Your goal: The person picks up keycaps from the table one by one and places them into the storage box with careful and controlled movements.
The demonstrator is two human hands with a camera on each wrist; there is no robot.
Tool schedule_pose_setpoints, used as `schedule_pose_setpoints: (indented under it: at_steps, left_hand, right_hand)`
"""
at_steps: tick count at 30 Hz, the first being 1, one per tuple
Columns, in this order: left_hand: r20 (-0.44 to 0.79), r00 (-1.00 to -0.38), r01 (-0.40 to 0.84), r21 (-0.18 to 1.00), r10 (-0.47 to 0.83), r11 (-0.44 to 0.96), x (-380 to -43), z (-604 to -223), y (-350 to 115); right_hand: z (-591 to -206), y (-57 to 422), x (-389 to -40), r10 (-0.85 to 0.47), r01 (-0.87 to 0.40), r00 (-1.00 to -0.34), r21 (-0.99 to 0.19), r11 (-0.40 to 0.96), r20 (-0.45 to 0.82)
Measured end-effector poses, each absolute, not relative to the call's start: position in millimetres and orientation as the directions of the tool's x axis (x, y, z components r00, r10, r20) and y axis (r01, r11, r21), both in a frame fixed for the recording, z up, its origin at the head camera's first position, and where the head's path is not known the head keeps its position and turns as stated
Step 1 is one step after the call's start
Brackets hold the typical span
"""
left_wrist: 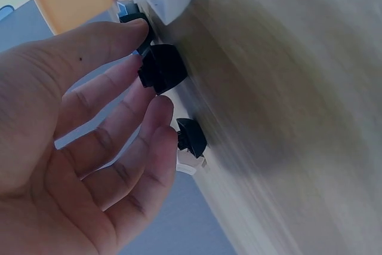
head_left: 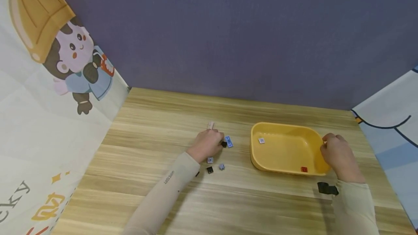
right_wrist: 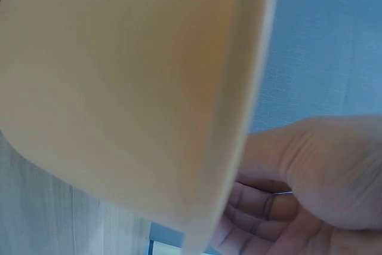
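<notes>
Left hand pinches black keycap, a pickup likely needing a lift, as right hand grips yellow tray.

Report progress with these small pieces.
Looks done: a white piece and a red piece lie in the yellow tray. In hand: left hand at a black piece, grip unclear; right hand holding the tray. Likely left: the blue piece and others on the table.
</notes>
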State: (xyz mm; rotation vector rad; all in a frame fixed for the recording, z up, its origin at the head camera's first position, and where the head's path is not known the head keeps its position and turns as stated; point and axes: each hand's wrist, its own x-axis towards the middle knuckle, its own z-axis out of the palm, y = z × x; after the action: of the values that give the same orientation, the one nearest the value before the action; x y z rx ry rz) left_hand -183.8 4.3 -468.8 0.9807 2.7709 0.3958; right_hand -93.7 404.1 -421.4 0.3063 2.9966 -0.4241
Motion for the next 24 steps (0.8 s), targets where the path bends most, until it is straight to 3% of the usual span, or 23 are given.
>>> schedule_pose_setpoints:
  at_steps: [14,24]
  left_hand:
    - [-0.087,-0.78,0.561,0.342,0.62,0.754,-184.0,-466.7,1.9]
    - [0.023,-0.762,0.622,0.308,0.648,0.72,-179.0,-443.1,5.9]
  right_hand:
    - [-421.0,402.5,-95.9,0.219,0.252,-0.963,-0.241,0.937,-0.155]
    - [-421.7,402.6,-93.5,0.191,0.214,-0.975,-0.258,0.942,-0.111]
